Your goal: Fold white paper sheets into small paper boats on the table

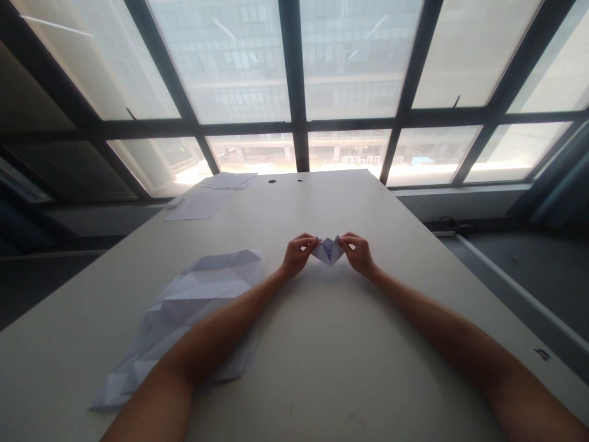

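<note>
A small folded paper piece [329, 253], white and pointed at the bottom, is held up just over the table between both hands. My left hand [298, 253] pinches its left corner with thumb and fingertips. Its right corner is pinched the same way by my right hand [358, 252]. Creases and a raised middle point show on the paper between the two hands. Partly under my left forearm lies a large creased white sheet [197, 301], its folds standing up in ridges.
The white table [350, 356] stretches toward tall windows [350, 61] with dark frames. Flat paper sheets [196, 205] lie at its far left. Near the far edge is a dark round hole [272, 181]. A small dark mark [543, 353] sits by the right edge.
</note>
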`<move>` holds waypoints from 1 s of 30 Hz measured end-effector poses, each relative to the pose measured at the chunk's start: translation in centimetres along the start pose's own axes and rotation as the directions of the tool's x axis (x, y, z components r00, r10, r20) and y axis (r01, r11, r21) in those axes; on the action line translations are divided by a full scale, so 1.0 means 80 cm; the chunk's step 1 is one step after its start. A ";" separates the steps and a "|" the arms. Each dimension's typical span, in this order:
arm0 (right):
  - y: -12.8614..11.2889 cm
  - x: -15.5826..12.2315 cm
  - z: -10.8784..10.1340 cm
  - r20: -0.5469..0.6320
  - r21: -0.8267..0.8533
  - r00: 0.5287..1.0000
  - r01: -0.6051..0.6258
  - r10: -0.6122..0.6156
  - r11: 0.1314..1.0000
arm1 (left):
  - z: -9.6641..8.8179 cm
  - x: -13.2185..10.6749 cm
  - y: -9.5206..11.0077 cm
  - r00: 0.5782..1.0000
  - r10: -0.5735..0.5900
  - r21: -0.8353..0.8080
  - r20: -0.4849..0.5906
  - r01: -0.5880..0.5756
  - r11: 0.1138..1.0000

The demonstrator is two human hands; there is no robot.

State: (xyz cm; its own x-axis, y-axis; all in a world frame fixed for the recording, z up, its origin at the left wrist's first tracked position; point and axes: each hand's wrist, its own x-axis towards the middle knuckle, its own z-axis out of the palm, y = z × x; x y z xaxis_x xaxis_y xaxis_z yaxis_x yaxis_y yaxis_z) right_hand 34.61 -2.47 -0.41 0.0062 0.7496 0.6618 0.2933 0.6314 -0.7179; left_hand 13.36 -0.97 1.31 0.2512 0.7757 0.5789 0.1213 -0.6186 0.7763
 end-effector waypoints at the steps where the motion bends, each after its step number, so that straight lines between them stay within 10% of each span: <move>1: 0.002 0.001 0.000 -0.009 0.001 1.000 -0.005 0.005 1.000 | 0.000 0.000 -0.002 1.000 -0.001 -0.002 -0.011 0.001 1.000; 30: 0.034 0.009 -0.008 -0.227 -0.008 0.955 -0.197 0.190 0.980 | -0.001 0.007 -0.037 0.956 -0.195 -0.198 -0.219 0.152 0.968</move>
State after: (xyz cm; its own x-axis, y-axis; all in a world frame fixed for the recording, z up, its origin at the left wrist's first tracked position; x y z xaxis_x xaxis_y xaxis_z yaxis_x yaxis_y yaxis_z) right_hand 36.05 -0.35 -1.73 0.2790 0.7909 0.5446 0.2939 0.4696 -0.8325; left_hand 13.07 1.32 -0.66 0.0066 0.8895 0.4569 -0.0341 -0.4565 0.8891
